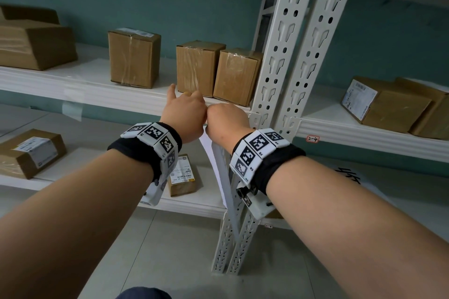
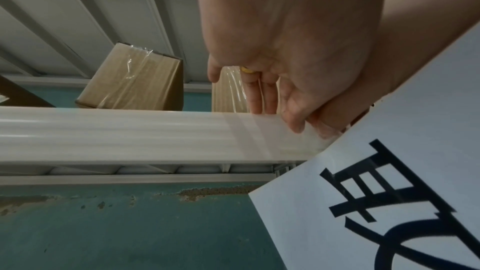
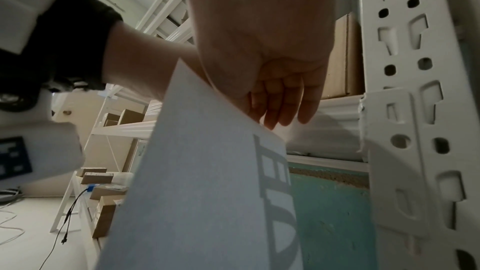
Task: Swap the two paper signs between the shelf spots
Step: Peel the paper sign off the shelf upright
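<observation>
A white paper sign with large black characters hangs from the front beam of the middle shelf, just left of the upright posts. My right hand grips its top edge against the beam, the fingers curled down behind the sheet. My left hand is right beside it, touching it. Its fingers hold a strip of clear tape that runs down over the beam to the sign's corner. A second sheet with black characters lies on the lower right shelf.
Three taped cardboard boxes stand on the shelf just behind my hands. Two white perforated upright posts rise right of them. A small "2-4" label is stuck on the right beam. More parcels lie on the lower and right shelves.
</observation>
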`<action>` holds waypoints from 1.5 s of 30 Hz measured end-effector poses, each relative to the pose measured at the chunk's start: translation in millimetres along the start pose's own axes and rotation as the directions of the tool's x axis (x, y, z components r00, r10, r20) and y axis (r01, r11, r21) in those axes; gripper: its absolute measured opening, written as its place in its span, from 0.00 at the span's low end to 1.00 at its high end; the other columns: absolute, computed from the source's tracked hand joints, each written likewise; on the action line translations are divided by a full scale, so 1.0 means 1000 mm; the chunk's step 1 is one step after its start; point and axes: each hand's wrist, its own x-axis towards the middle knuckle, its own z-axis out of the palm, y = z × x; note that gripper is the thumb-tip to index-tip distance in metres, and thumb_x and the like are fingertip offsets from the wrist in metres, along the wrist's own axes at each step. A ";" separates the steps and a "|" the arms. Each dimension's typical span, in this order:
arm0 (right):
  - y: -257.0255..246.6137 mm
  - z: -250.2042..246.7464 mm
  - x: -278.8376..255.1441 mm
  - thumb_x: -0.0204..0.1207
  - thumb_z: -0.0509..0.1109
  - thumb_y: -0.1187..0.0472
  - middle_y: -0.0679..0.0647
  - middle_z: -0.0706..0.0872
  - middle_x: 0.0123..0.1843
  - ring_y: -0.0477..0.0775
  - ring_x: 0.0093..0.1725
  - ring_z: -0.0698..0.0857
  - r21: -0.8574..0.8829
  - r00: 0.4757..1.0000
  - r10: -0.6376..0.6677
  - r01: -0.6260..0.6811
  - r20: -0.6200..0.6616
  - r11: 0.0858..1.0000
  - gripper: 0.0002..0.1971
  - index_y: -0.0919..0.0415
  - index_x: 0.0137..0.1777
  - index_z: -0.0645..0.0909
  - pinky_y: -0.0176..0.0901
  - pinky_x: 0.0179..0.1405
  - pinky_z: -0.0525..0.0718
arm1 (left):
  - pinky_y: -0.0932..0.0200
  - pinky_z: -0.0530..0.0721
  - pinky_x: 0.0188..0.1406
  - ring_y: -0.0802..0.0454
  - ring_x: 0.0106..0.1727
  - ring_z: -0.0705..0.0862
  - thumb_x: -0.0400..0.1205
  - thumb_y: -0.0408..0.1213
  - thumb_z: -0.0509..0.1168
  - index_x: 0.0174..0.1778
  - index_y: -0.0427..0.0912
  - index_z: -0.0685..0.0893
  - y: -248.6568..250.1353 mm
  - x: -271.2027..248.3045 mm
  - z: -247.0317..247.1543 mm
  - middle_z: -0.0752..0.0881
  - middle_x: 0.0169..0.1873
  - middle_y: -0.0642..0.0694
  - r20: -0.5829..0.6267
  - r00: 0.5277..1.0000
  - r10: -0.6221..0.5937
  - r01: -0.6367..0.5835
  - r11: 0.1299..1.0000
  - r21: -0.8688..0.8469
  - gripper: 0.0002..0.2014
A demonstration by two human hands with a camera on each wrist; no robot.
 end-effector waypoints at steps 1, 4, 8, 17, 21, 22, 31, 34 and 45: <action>0.000 0.000 -0.001 0.79 0.61 0.65 0.58 0.86 0.59 0.62 0.62 0.83 0.009 1.000 0.006 -0.006 0.006 1.000 0.13 0.60 0.59 0.82 0.46 0.46 0.75 | 0.29 0.49 0.76 0.45 0.59 0.81 0.78 0.37 0.62 0.57 0.48 0.86 0.000 0.000 -0.001 0.80 0.57 0.45 0.007 1.000 0.003 -0.003 1.000 0.001 0.14; -0.001 0.000 -0.002 0.78 0.62 0.65 0.58 0.86 0.60 0.62 0.62 0.82 0.027 1.000 0.013 -0.013 0.007 1.000 0.13 0.60 0.60 0.82 0.48 0.51 0.79 | 0.29 0.49 0.76 0.45 0.61 0.80 0.78 0.38 0.62 0.57 0.48 0.86 -0.001 0.001 -0.003 0.80 0.57 0.45 0.026 1.000 0.003 -0.002 1.000 -0.030 0.14; -0.003 -0.001 -0.004 0.78 0.62 0.64 0.57 0.85 0.60 0.62 0.63 0.82 0.033 1.000 -0.007 0.008 -0.016 0.999 0.14 0.59 0.60 0.82 0.49 0.51 0.79 | 0.26 0.49 0.76 0.46 0.62 0.80 0.78 0.36 0.59 0.54 0.47 0.86 -0.007 -0.002 -0.009 0.80 0.57 0.46 0.073 0.997 0.006 0.002 0.994 -0.111 0.13; 0.008 -0.014 -0.020 0.80 0.59 0.61 0.59 0.85 0.59 0.63 0.61 0.83 0.098 0.999 0.034 -0.035 0.012 0.995 0.14 0.60 0.60 0.81 0.48 0.49 0.77 | 0.24 0.45 0.75 0.47 0.63 0.81 0.81 0.42 0.57 0.46 0.51 0.82 0.003 -0.010 -0.021 0.81 0.59 0.48 0.109 0.994 0.010 0.008 0.985 -0.172 0.08; 0.012 -0.018 -0.023 0.81 0.59 0.61 0.55 0.85 0.61 0.60 0.62 0.82 0.130 0.998 0.051 -0.054 0.027 0.990 0.13 0.56 0.61 0.81 0.47 0.52 0.77 | 0.27 0.47 0.77 0.48 0.72 0.73 0.79 0.43 0.62 0.48 0.53 0.80 0.009 -0.019 -0.026 0.77 0.66 0.52 0.053 0.999 0.011 0.002 0.972 -0.233 0.04; 0.013 -0.019 -0.025 0.81 0.59 0.62 0.55 0.85 0.60 0.60 0.62 0.82 0.150 0.998 0.057 -0.061 0.030 0.987 0.13 0.55 0.60 0.81 0.46 0.51 0.76 | 0.28 0.47 0.77 0.48 0.74 0.71 0.79 0.43 0.63 0.49 0.52 0.81 0.012 -0.020 -0.030 0.77 0.67 0.52 0.027 1.000 0.013 -0.007 0.976 -0.218 0.05; 0.039 -0.046 -0.055 0.80 0.60 0.64 0.55 0.85 0.59 0.60 0.59 0.83 0.219 0.992 0.126 -0.122 -0.003 0.968 0.13 0.57 0.63 0.78 0.46 0.48 0.77 | 0.33 0.53 0.78 0.45 0.73 0.72 0.80 0.43 0.63 0.56 0.52 0.80 0.048 -0.025 -0.059 0.76 0.69 0.51 -0.090 0.995 0.035 -0.054 0.974 -0.218 0.09; 0.051 -0.055 -0.067 0.79 0.62 0.64 0.56 0.84 0.59 0.59 0.58 0.83 0.241 0.984 0.179 -0.179 0.024 0.954 0.12 0.59 0.62 0.78 0.45 0.47 0.77 | 0.34 0.53 0.78 0.46 0.74 0.72 0.81 0.44 0.62 0.60 0.52 0.78 0.063 -0.031 -0.062 0.75 0.70 0.52 -0.094 0.994 0.047 -0.067 0.971 -0.231 0.13; 0.075 -0.077 -0.131 0.78 0.62 0.64 0.56 0.84 0.55 0.57 0.50 0.83 0.295 0.963 0.269 -0.263 0.020 0.919 0.13 0.60 0.60 0.79 0.44 0.42 0.77 | 0.41 0.63 0.74 0.46 0.69 0.77 0.80 0.43 0.61 0.62 0.52 0.78 0.113 -0.062 -0.089 0.78 0.67 0.50 -0.154 0.987 0.046 -0.099 0.930 -0.354 0.14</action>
